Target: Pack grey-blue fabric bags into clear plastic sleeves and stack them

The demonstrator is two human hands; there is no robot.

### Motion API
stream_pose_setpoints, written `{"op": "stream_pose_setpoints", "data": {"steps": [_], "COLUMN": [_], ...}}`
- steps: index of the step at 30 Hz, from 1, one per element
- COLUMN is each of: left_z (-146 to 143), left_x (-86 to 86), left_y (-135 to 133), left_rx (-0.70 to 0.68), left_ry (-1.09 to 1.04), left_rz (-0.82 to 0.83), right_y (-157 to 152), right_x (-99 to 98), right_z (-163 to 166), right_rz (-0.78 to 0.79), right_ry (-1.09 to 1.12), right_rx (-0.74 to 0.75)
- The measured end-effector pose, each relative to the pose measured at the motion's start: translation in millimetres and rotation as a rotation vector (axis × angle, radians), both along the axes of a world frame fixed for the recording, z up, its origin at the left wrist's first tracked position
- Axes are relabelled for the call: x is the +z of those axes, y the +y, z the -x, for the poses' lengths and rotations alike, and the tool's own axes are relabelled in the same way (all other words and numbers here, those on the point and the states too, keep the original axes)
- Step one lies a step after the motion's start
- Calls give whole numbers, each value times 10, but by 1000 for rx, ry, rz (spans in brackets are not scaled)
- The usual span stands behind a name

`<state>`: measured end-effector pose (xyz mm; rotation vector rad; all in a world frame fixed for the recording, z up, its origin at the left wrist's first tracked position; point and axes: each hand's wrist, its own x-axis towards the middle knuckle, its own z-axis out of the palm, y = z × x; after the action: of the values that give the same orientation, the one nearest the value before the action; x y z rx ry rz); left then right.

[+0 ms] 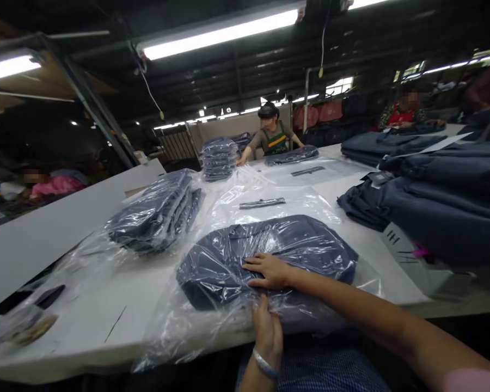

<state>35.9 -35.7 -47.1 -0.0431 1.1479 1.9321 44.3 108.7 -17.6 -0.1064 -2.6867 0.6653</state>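
A folded dark blue garment inside a clear plastic bag (pixel 269 250) lies at the near edge of the white table (pixel 90 310). My right hand (pixel 269 270) rests flat on top of the bag, fingers stretched out toward the left. My left hand (pixel 266 326), with a silver bangle on its wrist, grips the near open end of the bag at the table edge, fingers curled over the plastic.
A stack of bagged garments (pixel 157 212) lies to the left. Unbagged blue garments (pixel 441 201) are piled at right. Empty plastic bags (pixel 265 204) lie beyond. A person (pixel 273 136) works at the far end beside another bagged stack (pixel 218 158). Other people sit at the left and far right.
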Motion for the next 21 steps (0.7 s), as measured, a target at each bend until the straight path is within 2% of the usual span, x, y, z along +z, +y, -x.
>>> {"op": "stream_pose_setpoints", "data": {"steps": [3, 6, 9, 13, 15, 17, 21], "left_z": [-20, 4, 66, 180, 250, 338, 563], "left_x": [-14, 22, 80, 243, 392, 589, 1065], "left_y": [179, 212, -32, -451, -540, -522, -274], "left_rx": [-33, -73, -201, -476, -550, -597, -663], "left_ry": [-15, -11, -38, -65, 73, 301, 916], "left_rz": [16, 41, 42, 131, 197, 211, 167], "right_y": [130, 126, -136, -589, -697, -697, -457], "right_x": [21, 70, 97, 134, 145, 155, 296], "right_z": [-33, -159, -474, -1037, -1257, -1402, -1529], "right_rz": [55, 99, 134, 190, 214, 200, 31], "right_ry": [-20, -11, 56, 143, 166, 154, 71], "right_rx": [34, -66, -166, -127, -164, -232, -351]}}
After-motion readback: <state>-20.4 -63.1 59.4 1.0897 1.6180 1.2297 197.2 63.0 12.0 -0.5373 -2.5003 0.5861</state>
